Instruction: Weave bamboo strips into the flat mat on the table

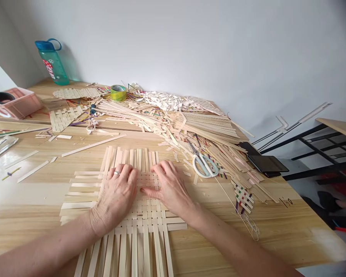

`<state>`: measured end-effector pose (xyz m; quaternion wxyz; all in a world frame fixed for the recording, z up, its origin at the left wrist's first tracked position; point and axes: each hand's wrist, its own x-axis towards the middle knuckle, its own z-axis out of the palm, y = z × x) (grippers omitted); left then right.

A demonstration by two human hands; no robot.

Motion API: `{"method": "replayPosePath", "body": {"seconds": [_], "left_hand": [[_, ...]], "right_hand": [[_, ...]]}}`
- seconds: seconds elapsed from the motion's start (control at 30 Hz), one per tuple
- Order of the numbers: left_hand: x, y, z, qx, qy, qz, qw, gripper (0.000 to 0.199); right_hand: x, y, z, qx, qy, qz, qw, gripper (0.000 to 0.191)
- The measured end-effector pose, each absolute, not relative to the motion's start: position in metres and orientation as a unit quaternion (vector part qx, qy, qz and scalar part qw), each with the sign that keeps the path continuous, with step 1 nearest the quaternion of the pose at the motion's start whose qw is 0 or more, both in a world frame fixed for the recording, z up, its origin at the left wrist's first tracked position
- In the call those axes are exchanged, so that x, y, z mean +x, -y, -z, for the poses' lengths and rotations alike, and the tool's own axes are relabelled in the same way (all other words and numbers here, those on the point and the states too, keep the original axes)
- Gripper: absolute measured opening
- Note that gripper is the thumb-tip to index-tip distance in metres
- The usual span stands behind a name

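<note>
A mat of pale flat wooden strips lies on the table, woven in the middle with long loose ends on its sides. My left hand, with a ring on one finger, rests on the left part of the weave, its fingers bent down onto the strips. My right hand presses on the right part, fingers curled at the upper rows and thumb laid across the weave. Both hands grip the mat from above; the left fingertips are hidden.
White-handled scissors lie right of the mat. Piled loose strips spread behind, with a tape roll. At the left stand a pink basket and a teal bottle. A dark phone lies at the table's right edge.
</note>
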<state>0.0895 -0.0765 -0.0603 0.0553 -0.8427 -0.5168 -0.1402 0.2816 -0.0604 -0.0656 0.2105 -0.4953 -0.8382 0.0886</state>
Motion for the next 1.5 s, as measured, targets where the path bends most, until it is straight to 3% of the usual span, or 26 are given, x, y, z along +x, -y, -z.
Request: {"method": "replayPosePath", "body": {"seconds": [0.57,0.87,1.5], "left_hand": [[0.094,0.066,0.067,-0.836,0.527,0.151,-0.021,0.02],[0.096,0.064,0.067,-0.84,0.521,0.149,-0.025,0.023],[0.098,0.064,0.066,-0.839,0.529,0.124,-0.023,0.023]], "right_hand": [[0.281,0.059,0.075,-0.485,0.836,-0.1,0.237,0.045],[0.281,0.057,0.074,-0.474,0.835,-0.116,0.255,0.04],[0.282,0.055,0.078,-0.453,0.851,-0.072,0.256,0.049]]}}
